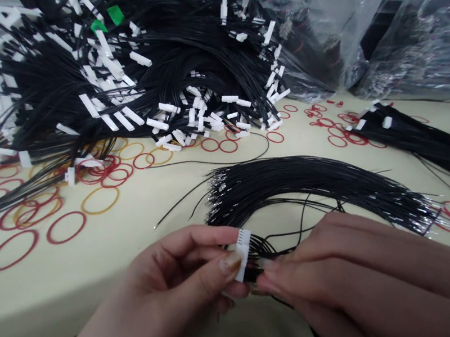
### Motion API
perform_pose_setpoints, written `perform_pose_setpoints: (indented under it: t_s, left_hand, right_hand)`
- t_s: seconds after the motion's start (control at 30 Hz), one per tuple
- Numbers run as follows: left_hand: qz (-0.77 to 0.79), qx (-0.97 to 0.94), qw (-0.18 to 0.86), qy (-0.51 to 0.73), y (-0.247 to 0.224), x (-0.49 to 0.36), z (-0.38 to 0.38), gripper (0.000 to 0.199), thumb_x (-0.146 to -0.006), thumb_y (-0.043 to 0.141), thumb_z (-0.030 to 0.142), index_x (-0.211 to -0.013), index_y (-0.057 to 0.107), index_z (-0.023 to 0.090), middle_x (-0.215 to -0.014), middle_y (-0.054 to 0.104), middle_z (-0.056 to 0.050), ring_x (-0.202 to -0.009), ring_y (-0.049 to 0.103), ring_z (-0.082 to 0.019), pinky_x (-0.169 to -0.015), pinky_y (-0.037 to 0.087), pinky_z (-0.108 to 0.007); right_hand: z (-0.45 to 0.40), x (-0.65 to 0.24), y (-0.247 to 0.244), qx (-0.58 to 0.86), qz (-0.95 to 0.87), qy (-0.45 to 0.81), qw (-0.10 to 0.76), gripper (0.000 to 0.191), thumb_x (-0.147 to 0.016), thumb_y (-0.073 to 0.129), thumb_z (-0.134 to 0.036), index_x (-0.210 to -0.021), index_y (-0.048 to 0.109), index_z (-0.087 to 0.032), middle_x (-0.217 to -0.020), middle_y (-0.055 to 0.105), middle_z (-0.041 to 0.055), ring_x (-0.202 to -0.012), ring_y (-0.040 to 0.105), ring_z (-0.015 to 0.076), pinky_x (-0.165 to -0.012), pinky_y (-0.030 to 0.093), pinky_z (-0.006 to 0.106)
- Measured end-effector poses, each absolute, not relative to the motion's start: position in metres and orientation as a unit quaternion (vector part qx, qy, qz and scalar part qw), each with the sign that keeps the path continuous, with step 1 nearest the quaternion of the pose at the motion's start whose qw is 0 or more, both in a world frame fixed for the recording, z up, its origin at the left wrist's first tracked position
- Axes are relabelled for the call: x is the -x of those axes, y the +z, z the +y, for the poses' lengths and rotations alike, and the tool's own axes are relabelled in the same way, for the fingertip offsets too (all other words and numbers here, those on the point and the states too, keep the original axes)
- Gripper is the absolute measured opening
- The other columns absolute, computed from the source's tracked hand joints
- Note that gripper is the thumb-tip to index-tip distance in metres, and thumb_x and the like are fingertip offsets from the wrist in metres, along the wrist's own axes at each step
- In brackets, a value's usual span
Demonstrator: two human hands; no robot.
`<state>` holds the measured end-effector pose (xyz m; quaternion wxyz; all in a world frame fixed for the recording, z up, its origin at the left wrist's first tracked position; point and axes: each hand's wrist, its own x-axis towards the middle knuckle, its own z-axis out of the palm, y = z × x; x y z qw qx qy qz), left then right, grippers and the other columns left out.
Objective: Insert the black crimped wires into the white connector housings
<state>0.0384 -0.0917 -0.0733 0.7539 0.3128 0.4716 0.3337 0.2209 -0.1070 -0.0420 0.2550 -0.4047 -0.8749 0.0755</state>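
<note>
Between thumb and fingers, my left hand (191, 276) pinches a white connector (242, 254) that stands nearly upright, with a row of small slots at its top. Black wires (263, 245) run out of the connector's right side. My right hand (309, 269) is closed on these wires just beside the connector, its fingertips almost touching my left hand's. Behind both hands lies a curved bundle of loose black wires (294, 174) with bare metal tips at both ends.
A large heap of black cables (187, 38) with white connectors fills the back. Red and yellow rubber bands (66, 227) lie scattered at the left. Clear plastic bags (414, 41) stand at the back right, and another black cable bundle (430, 141) lies at the right.
</note>
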Motion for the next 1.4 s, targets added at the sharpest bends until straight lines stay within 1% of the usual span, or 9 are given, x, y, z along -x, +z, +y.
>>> perform_pose_setpoints:
  t_s: [0.17,0.47,0.63,0.77,0.87,0.97,1.1,1.27,1.4]
  left_hand:
    - [0.478,-0.328,0.744,0.333,-0.072,-0.038,-0.093,0.014,-0.066,0.07,0.02,-0.079,0.069,0.022,-0.07,0.067,0.001,-0.064,0.059,-0.011,-0.062,0.047,-0.018]
    - [0.427,-0.333,0.775,0.325,-0.079,-0.034,-0.091,0.018,-0.07,0.066,0.02,-0.088,0.067,0.025,-0.071,0.065,0.004,-0.057,0.056,-0.006,-0.054,0.044,-0.012]
    - [0.434,-0.354,0.779,0.283,-0.075,-0.034,-0.087,0.016,-0.072,0.063,0.021,-0.087,0.067,0.02,-0.068,0.066,-0.001,-0.048,0.056,-0.008,-0.049,0.045,-0.016]
    - [0.461,-0.359,0.771,0.255,-0.069,-0.038,-0.086,0.011,-0.072,0.063,0.023,-0.082,0.064,0.019,-0.064,0.066,0.0,-0.047,0.056,-0.007,-0.046,0.045,-0.013]
    - [0.499,-0.327,0.775,0.209,-0.065,-0.04,-0.088,0.012,-0.071,0.063,0.023,-0.081,0.062,0.016,-0.057,0.065,-0.001,-0.044,0.057,-0.009,-0.043,0.044,-0.014]
    - [0.505,-0.332,0.776,0.182,-0.064,-0.041,-0.091,0.015,-0.07,0.063,0.022,-0.083,0.062,0.015,-0.054,0.064,-0.002,-0.047,0.06,-0.013,-0.043,0.045,-0.017]
    - [0.501,-0.359,0.766,0.183,-0.062,-0.04,-0.094,0.013,-0.068,0.063,0.018,-0.08,0.063,0.014,-0.055,0.063,-0.001,-0.045,0.055,-0.01,-0.042,0.043,-0.015]
    - [0.504,-0.359,0.767,0.173,-0.057,-0.04,-0.092,0.001,-0.067,0.06,0.013,-0.068,0.061,0.014,-0.053,0.062,0.001,-0.038,0.047,-0.006,-0.039,0.041,-0.013]
    - [0.507,-0.371,0.761,0.163,-0.054,-0.04,-0.089,0.001,-0.068,0.061,0.014,-0.069,0.061,0.015,-0.057,0.064,0.001,-0.039,0.051,-0.006,-0.043,0.042,-0.013]
  right_hand:
    - [-0.106,-0.223,-0.042,0.385,-0.885,0.074,0.25,0.02,-0.081,0.047,-0.01,-0.086,0.063,-0.021,-0.066,0.058,0.0,-0.062,0.05,0.0118,-0.048,0.04,0.026]
    - [-0.101,-0.218,-0.046,0.366,-0.886,0.069,0.276,0.018,-0.079,0.048,-0.013,-0.074,0.064,-0.019,-0.06,0.057,-0.0009,-0.058,0.051,0.0108,-0.048,0.043,0.022]
    - [-0.092,-0.217,-0.044,0.334,-0.891,0.156,0.266,0.012,-0.074,0.056,-0.011,-0.073,0.062,-0.021,-0.065,0.061,-0.0044,-0.06,0.054,0.0067,-0.054,0.044,0.017]
    - [-0.076,-0.218,-0.041,0.353,-0.866,0.214,0.281,0.002,-0.072,0.063,-0.022,-0.071,0.063,-0.02,-0.066,0.062,-0.005,-0.063,0.056,0.0048,-0.057,0.045,0.013]
    - [-0.051,-0.223,-0.053,0.409,-0.85,0.126,0.307,0.009,-0.078,0.055,-0.018,-0.078,0.064,-0.019,-0.079,0.064,-0.001,-0.074,0.056,0.0072,-0.068,0.046,0.018]
    - [-0.026,-0.228,-0.072,0.369,-0.895,0.037,0.248,0.021,-0.082,0.05,-0.021,-0.098,0.062,-0.018,-0.103,0.06,0.0038,-0.094,0.051,0.0144,-0.085,0.041,0.03]
    - [-0.016,-0.225,-0.082,0.357,-0.912,0.004,0.204,0.021,-0.085,0.046,-0.025,-0.088,0.064,-0.017,-0.092,0.06,0.0041,-0.086,0.05,0.0151,-0.079,0.041,0.031]
    - [-0.026,-0.217,-0.078,0.381,-0.906,-0.046,0.177,0.019,-0.085,0.043,-0.02,-0.08,0.059,-0.012,-0.084,0.057,0.0074,-0.082,0.05,0.0167,-0.075,0.042,0.032]
    - [-0.028,-0.22,-0.078,0.371,-0.904,-0.039,0.209,0.019,-0.086,0.04,-0.021,-0.081,0.057,-0.013,-0.087,0.059,0.0069,-0.083,0.052,0.0159,-0.075,0.043,0.03]
